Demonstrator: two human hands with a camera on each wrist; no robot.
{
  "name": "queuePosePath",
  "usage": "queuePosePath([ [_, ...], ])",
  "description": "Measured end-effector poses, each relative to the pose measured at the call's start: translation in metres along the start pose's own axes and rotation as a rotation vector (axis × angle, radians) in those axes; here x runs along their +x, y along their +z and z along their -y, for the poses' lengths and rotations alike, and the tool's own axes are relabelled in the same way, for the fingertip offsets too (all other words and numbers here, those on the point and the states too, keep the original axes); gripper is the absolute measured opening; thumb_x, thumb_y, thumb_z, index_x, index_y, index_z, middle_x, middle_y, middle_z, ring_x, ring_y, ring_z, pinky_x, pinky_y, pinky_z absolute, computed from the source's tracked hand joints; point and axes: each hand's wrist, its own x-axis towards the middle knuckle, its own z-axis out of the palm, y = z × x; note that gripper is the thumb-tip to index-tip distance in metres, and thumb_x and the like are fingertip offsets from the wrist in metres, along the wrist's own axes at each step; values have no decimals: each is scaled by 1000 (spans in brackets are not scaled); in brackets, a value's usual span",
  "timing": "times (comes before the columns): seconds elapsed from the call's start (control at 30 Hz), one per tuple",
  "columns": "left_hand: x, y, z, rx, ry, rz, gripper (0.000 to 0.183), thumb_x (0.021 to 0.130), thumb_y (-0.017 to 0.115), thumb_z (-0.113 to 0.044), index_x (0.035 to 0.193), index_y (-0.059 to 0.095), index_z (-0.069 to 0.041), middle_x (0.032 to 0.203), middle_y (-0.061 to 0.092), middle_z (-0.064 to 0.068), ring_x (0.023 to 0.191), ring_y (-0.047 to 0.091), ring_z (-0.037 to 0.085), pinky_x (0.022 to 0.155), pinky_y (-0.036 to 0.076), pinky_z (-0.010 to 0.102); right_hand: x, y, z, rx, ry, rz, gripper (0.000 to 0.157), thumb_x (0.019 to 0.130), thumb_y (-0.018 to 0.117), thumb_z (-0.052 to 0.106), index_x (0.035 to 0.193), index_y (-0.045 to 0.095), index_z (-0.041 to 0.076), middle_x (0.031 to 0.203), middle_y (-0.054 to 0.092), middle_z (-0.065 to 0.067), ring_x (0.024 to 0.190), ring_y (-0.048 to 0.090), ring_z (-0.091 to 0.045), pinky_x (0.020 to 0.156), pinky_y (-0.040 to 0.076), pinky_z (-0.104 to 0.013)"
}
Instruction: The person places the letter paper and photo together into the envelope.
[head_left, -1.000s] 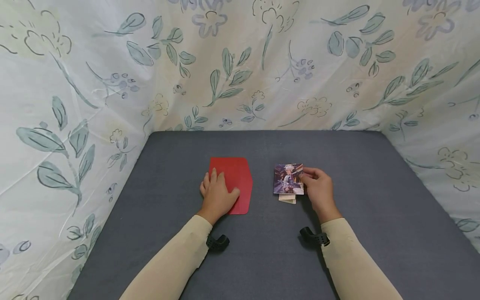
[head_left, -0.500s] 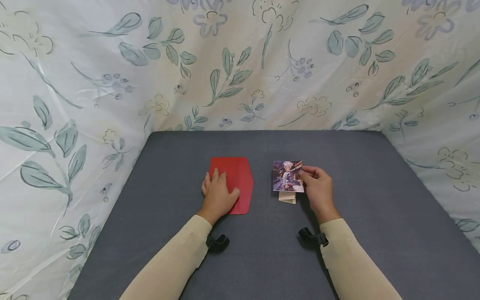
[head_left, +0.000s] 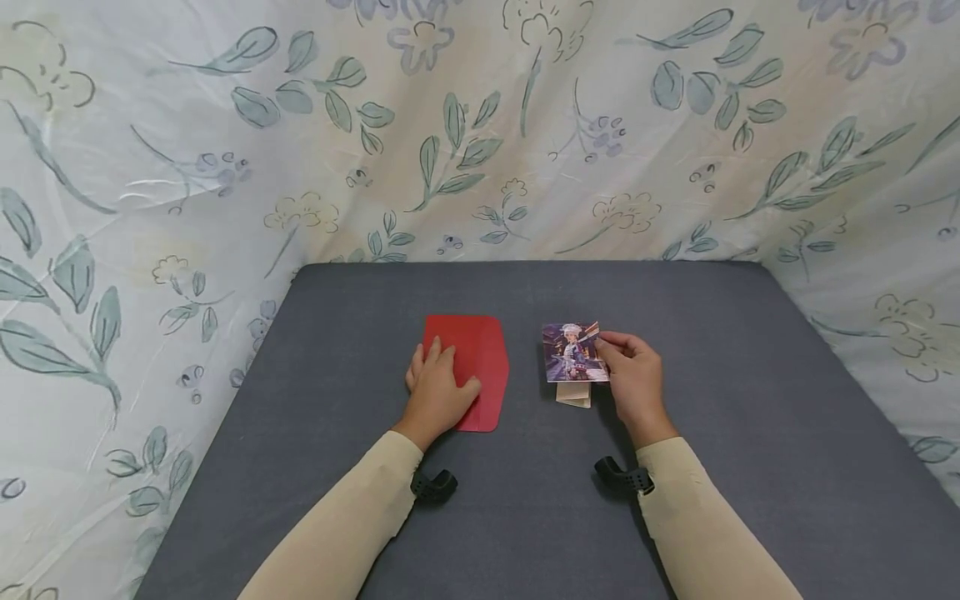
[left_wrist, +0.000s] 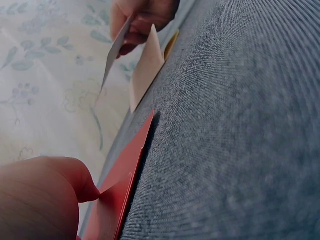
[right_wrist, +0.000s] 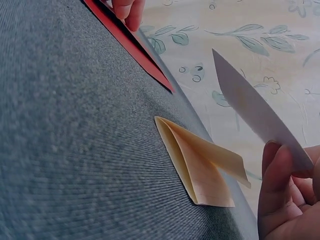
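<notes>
My left hand rests on a red envelope lying on the table, fingers spread over its left part. In the left wrist view, the thumb touches the envelope's upper layer, and a gap shows between its layers in the right wrist view. With thumb and fingers, my right hand pinches a photo card by its right edge. A costumed figure in a white hat is printed on it; the plain back faces the right wrist camera. Below the raised card stands a folded cream paper, its folds partly apart.
Dark grey cloth covers the table. A floral curtain hangs behind it and along both sides. Black bands with small devices sit on both wrists. In the left wrist view, a yellowish edge shows beside the folded paper.
The photo card has risen slightly and shifted a little left in my right hand, baring more of the folded paper. My left hand and the envelope have shifted slightly right in view.
</notes>
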Motion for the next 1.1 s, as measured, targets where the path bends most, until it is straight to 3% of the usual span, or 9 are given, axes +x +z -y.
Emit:
queuePosePath([
  [0.37,1,-1,-1,-21,0,11,74,94,70,-27,157,51,6,173,30,26,159,15,48,121,15,68,-1,2,1,14,16,19,29,107,68,8,131,71,-8,108,67,-14,92,64,-15,72,55,-19],
  [0.5,2,-2,0,-27,1,14,74,94,70,-27,157,51,6,173,29,26,159,14,48,121,15,68,-1,3,3,30,31,47,31,107,66,7,135,69,-6,111,67,-16,93,65,-16,74,56,-20],
  [0.73,5,-4,0,-33,-6,18,75,94,71,-27,158,50,6,173,29,26,159,14,47,122,15,68,-3,5,13,76,42,112,35,106,67,4,140,66,-6,111,67,-15,80,66,-12,64,56,-24],
  [1.1,8,-6,-4,-36,-7,22,73,94,70,-27,156,52,7,173,30,26,159,14,48,122,13,68,-1,11,16,53,62,193,40,106,69,3,144,63,-4,116,63,-17,84,67,-16,68,59,-27],
])
